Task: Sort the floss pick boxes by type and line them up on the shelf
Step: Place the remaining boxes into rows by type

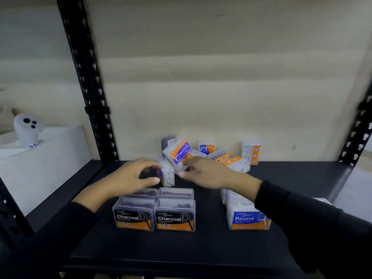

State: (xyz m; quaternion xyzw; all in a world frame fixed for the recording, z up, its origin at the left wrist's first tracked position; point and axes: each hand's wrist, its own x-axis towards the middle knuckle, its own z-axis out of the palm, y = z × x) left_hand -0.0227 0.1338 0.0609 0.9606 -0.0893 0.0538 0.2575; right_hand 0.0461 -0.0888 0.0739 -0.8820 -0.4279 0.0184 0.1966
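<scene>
Black shelf (201, 248) held Charcoal boxes (155, 214) near and a jumbled pile (203, 156) far, where the left hand (130, 176) pinched a clear box (167, 176) while the right hand (211, 174), fingers apart, reached in and might have toppled the leaning boxes.

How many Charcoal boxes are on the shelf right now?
4: front-left Charcoal box, front-right Charcoal box, rear-left box and rear-right box directly behind them. A dark box behind the Smooth box may be a fifth; label hidden.
</scene>
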